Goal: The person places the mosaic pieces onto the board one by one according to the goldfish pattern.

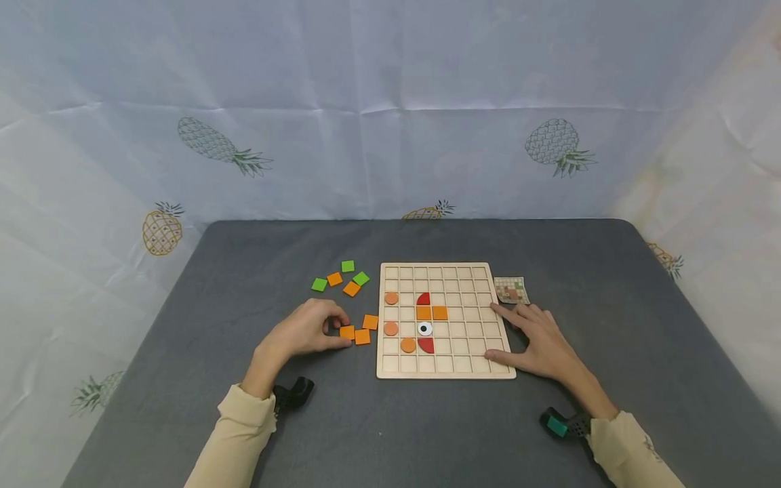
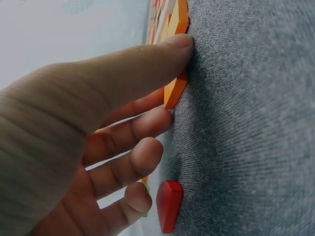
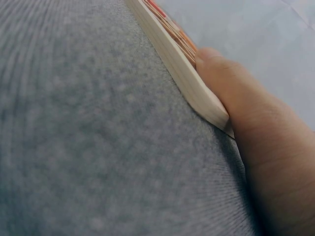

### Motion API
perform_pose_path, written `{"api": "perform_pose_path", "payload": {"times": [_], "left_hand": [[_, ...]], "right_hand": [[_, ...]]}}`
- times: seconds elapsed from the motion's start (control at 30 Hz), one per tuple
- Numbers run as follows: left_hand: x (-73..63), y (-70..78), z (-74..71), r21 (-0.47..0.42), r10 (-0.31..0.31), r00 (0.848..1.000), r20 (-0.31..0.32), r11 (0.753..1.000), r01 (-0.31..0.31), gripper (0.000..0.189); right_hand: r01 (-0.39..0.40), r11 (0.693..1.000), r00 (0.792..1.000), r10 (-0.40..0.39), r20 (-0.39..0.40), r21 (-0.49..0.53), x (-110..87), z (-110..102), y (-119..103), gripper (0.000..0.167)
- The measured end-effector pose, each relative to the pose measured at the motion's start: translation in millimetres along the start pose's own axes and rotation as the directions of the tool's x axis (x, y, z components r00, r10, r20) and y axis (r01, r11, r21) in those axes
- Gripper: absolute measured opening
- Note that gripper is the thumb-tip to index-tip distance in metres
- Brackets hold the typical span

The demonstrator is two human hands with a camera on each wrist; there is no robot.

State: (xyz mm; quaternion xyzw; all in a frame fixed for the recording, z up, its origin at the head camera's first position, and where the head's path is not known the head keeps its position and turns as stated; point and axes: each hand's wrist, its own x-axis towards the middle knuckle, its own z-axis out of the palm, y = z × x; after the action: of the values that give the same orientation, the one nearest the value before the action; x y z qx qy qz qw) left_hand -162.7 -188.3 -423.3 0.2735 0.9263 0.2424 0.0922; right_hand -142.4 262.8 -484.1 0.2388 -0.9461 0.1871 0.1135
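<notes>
My left hand [image 1: 311,329] rests low at the table, thumb and forefinger closed about an orange square tile [image 1: 347,332]. In the left wrist view the thumb lies against that tile [image 2: 175,91], with the other fingers loosely bent behind. Two more orange tiles [image 1: 363,337] [image 1: 370,322] lie just beside it. My right hand [image 1: 537,342] rests on the right edge of a wooden grid board [image 1: 466,362], thumb and forefinger spread apart. The right wrist view has the thumb [image 3: 231,83] on the board's rim. On the board sit orange squares, orange discs, red quarter pieces and an eye disc [image 1: 424,329].
Green tiles [image 1: 348,266] and orange tiles [image 1: 334,278] lie loose left of the board. A red piece [image 2: 169,206] lies near the left fingers. A small patterned card [image 1: 511,290] lies right of the board. Behind the grey table [image 1: 390,427] hangs a pineapple-print cloth [image 1: 390,163].
</notes>
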Motion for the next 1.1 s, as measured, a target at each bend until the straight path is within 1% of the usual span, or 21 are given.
{"api": "perform_pose_path", "payload": {"times": [0.23,0.5,0.63,0.8,1.03,1.1], "left_hand": [[1.4,-0.9,1.0,-0.013,0.001,1.000,0.014,1.000,-0.001,0.017],[2.2,-1.2,1.5,-0.003,-0.006,0.999,0.037,1.000,0.006,0.016],[1.3,-2.2,-1.0,0.007,-0.011,1.000,0.028,1.000,0.011,0.016],[0.0,-0.1,-6.5,0.017,-0.025,1.000,-0.012,1.000,0.025,0.017],[5.5,9.3,-8.5,0.019,0.025,0.994,-0.105,1.000,-0.023,0.019],[7.6,13.2,-8.4,0.016,0.022,0.992,-0.126,1.000,-0.021,0.019]], "right_hand": [[0.014,1.000,1.000,-0.014,-0.011,0.000,-0.5,0,1,0.092],[0.014,1.000,1.000,-0.014,-0.014,-0.003,-0.6,1,1,0.091],[0.014,1.000,1.000,-0.014,-0.017,-0.006,-0.3,1,0,0.091],[0.005,1.000,1.000,-0.005,-0.010,-0.003,0.8,0,1,0.092],[0.005,1.000,1.000,-0.006,-0.009,-0.007,0.3,1,1,0.092],[0.007,1.000,1.000,-0.007,-0.009,-0.006,0.6,1,1,0.092]]}}
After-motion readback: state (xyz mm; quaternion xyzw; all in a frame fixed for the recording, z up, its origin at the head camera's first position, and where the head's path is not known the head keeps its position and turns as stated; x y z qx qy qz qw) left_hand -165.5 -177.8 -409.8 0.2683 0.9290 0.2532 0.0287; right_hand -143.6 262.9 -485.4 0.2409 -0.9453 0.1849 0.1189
